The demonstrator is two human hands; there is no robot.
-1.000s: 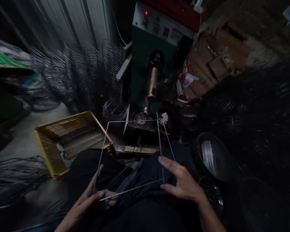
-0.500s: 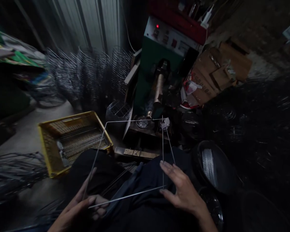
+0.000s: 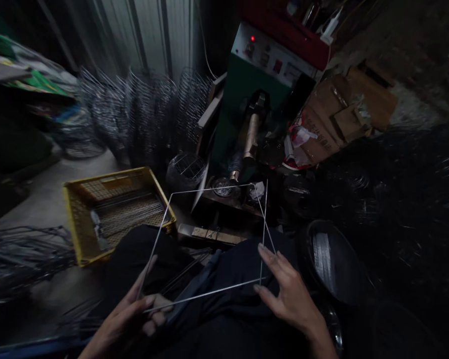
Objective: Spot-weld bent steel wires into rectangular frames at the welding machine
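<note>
A thin metal wire frame (image 3: 213,189), bent into a four-sided shape, is held up above my lap. My left hand (image 3: 138,309) closes round its near left corner, with the thumb pressed on the wire. On the right side, my right hand (image 3: 282,286) has its fingers and thumb against the wire, thumb and fingertips apart. Two straight lengths of wire cross just beyond the right fingertips, and one sticks up past the far right corner. Ahead of the frame stands a green machine (image 3: 228,99) with a copper-coloured rod (image 3: 251,134) pointing down toward its lower part.
A yellow plastic crate (image 3: 70,219) with straight wires in it stands at left. Stacks of wire racks (image 3: 149,109) line the metal wall. A dark round container (image 3: 331,259) sits by my right arm. Cardboard boxes (image 3: 320,124) lie right of the machine.
The wire frame and both hands have shifted slightly right and up in view. Its right-hand wires, earlier meeting near the far corner, now cross lower down. The surroundings also shifted with the camera.
</note>
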